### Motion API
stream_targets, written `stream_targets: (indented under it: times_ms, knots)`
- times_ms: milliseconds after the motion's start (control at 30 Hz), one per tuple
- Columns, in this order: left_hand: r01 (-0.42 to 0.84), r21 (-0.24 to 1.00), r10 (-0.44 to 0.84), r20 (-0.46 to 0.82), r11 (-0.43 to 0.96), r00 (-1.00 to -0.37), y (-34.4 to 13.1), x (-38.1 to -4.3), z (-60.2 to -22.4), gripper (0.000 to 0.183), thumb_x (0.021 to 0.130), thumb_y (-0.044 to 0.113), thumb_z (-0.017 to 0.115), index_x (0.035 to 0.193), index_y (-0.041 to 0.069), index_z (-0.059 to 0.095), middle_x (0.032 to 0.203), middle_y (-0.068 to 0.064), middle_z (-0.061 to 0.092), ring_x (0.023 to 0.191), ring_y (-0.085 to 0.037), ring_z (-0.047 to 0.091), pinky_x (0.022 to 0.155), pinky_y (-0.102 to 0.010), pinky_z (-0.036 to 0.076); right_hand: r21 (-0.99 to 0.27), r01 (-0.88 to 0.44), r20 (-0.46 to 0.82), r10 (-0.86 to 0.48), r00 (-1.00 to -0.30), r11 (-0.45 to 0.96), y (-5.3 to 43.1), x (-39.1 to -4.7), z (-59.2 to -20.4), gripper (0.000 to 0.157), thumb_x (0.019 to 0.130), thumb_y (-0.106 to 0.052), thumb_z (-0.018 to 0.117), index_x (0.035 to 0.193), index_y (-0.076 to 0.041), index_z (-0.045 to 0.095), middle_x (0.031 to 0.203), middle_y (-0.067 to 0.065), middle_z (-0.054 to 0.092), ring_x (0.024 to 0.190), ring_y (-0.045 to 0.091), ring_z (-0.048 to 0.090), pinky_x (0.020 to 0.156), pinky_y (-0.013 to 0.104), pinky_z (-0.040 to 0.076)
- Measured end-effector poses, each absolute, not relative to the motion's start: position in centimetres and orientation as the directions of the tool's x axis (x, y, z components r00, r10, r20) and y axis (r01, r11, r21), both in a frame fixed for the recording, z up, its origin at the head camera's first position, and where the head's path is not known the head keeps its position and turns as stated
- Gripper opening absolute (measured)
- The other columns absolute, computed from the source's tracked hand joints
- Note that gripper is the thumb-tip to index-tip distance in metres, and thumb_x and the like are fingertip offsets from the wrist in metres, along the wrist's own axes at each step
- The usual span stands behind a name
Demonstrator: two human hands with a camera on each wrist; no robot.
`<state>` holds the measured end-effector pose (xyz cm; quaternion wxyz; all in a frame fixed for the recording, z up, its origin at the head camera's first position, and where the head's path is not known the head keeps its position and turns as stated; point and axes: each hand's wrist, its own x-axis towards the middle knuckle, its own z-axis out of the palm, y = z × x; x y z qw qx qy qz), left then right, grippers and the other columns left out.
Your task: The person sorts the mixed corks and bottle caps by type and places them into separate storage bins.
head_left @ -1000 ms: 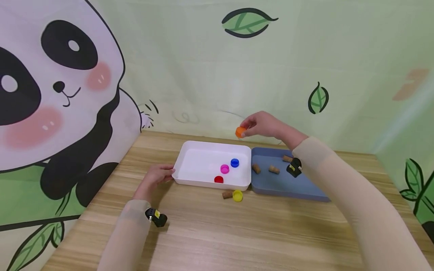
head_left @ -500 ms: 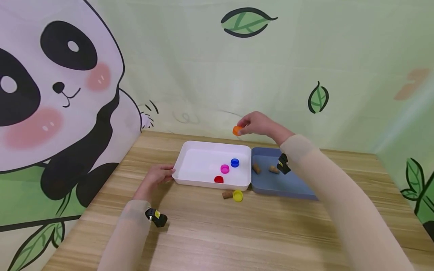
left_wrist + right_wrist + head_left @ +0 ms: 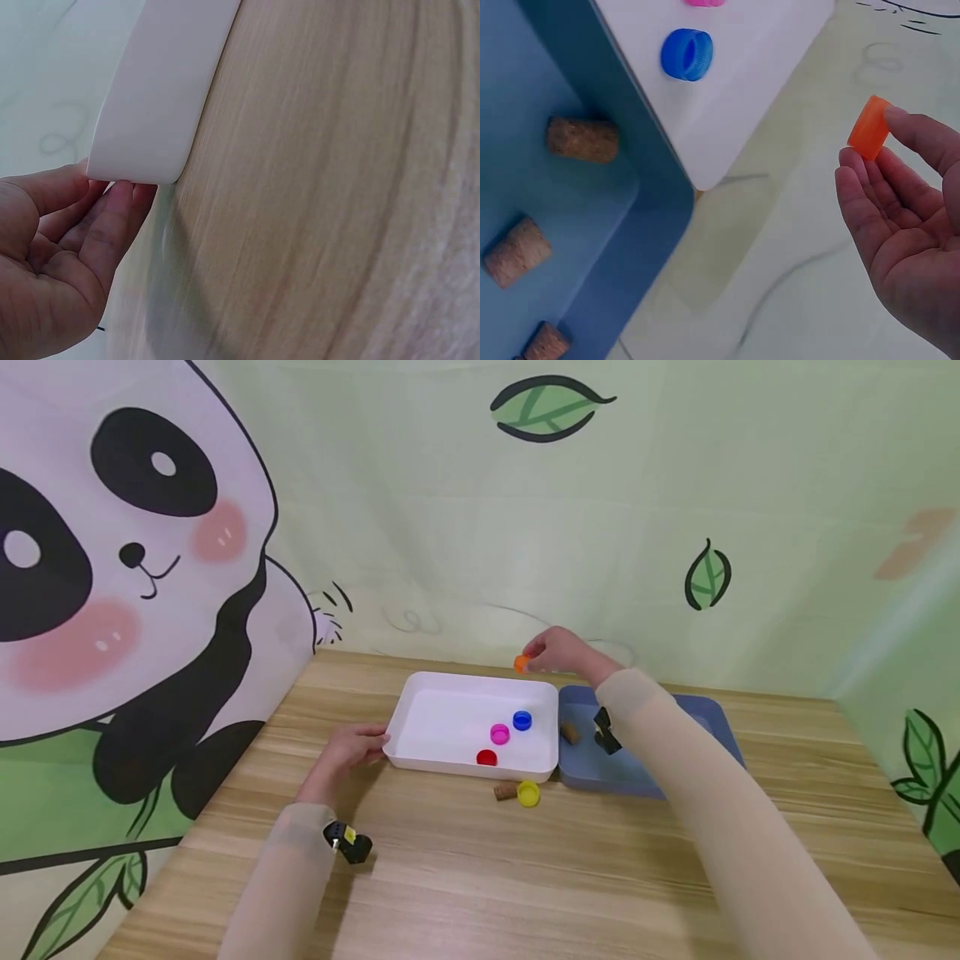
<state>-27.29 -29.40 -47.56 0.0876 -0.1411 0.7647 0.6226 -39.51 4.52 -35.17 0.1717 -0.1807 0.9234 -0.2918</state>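
Observation:
My right hand [image 3: 561, 652] pinches an orange bottle cap [image 3: 868, 129] between thumb and fingers. It holds the cap in the air near the back right corner of the white tray [image 3: 457, 710]. At the tray's left end, my left hand [image 3: 348, 752] grips the edge, with the thumb at the rim and the fingertips against the end wall. Inside the white tray lie a blue cap [image 3: 522, 720], a pink cap [image 3: 499, 734] and a red cap [image 3: 487, 758]. The red cap is partly hidden by the front wall.
A blue-grey tray [image 3: 615, 781] stands against the white one's right side and contains several corks [image 3: 583, 139], mostly hidden by my right arm in the head view. On the wooden table [image 3: 465, 877] in front lie a cork [image 3: 506, 791] and a yellow cap [image 3: 528, 794].
My right hand has moved left with the orange cap, then dropped lower toward the white tray's back edge. The left hand has stayed at the tray's end.

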Motion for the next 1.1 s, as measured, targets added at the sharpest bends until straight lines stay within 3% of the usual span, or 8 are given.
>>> stream_targets:
  times_ms: [267,500,600,733,867,1100]
  knots:
    - [-0.324,0.924,-0.110,-0.308,0.202,-0.945,-29.5,-27.6,-47.6,0.043,0.100,0.001,0.060,0.138,-0.016,0.052,0.122,-0.022,0.069,0.077,0.000,0.063,0.072,-0.012,0.058,-0.558,-0.218,-0.247,-0.411,-0.878,0.800,4.0,-39.3,-37.6,0.040,0.100,-0.012,0.064,0.137,0.004,0.060,0.135,0.023,0.063,0.118,0.035,0.060,0.110,0.042,0.054]
    - [-0.323,0.928,-0.102,-0.309,0.188,-0.946,-29.5,-27.4,-47.3,0.042,0.100,0.000,0.060,0.138,-0.017,0.052,0.109,-0.013,0.073,0.073,0.000,0.063,0.070,-0.013,0.059,-0.541,-0.189,-0.252,-0.372,-0.893,0.820,3.8,-40.1,-40.5,0.034,0.098,-0.009,0.066,0.130,0.002,0.065,0.129,0.022,0.066,0.114,0.034,0.058,0.109,0.046,0.054]
    - [-0.326,0.926,-0.107,-0.311,0.191,-0.944,-29.4,-27.3,-47.2,0.043,0.100,0.000,0.061,0.138,-0.017,0.052,0.115,-0.018,0.073,0.075,-0.001,0.064,0.073,-0.015,0.060,-0.510,-0.193,-0.253,-0.361,-0.898,0.838,4.0,-40.5,-41.4,0.034,0.097,-0.007,0.065,0.129,0.003,0.065,0.128,0.022,0.066,0.113,0.035,0.059,0.107,0.045,0.055]
    - [-0.318,0.932,-0.103,-0.304,0.176,-0.947,-29.9,-27.8,-48.1,0.041,0.098,0.002,0.065,0.134,-0.015,0.058,0.120,-0.023,0.072,0.079,-0.005,0.066,0.078,-0.019,0.062,-0.504,-0.176,-0.272,-0.349,-0.897,0.846,4.0,-40.1,-41.5,0.037,0.096,-0.005,0.065,0.133,0.004,0.063,0.133,0.023,0.065,0.117,0.035,0.059,0.111,0.045,0.052]
    - [-0.278,0.951,-0.052,-0.273,0.137,-0.961,-31.0,-28.6,-49.7,0.037,0.093,0.007,0.074,0.126,-0.009,0.067,0.110,-0.019,0.075,0.079,-0.008,0.068,0.076,-0.020,0.063,-0.485,-0.195,-0.260,-0.353,-0.899,0.853,4.0,-39.5,-41.6,0.038,0.096,-0.007,0.066,0.132,0.004,0.063,0.131,0.023,0.065,0.115,0.034,0.059,0.109,0.044,0.053]
    - [-0.333,0.926,-0.119,-0.315,0.180,-0.942,-29.6,-27.5,-47.9,0.043,0.098,0.000,0.063,0.137,-0.017,0.054,0.114,-0.021,0.074,0.078,-0.005,0.067,0.076,-0.018,0.062,-0.436,-0.249,-0.217,-0.369,-0.904,0.865,3.8,-39.4,-42.4,0.030,0.096,-0.008,0.067,0.123,0.005,0.067,0.121,0.021,0.068,0.104,0.030,0.059,0.099,0.040,0.056]
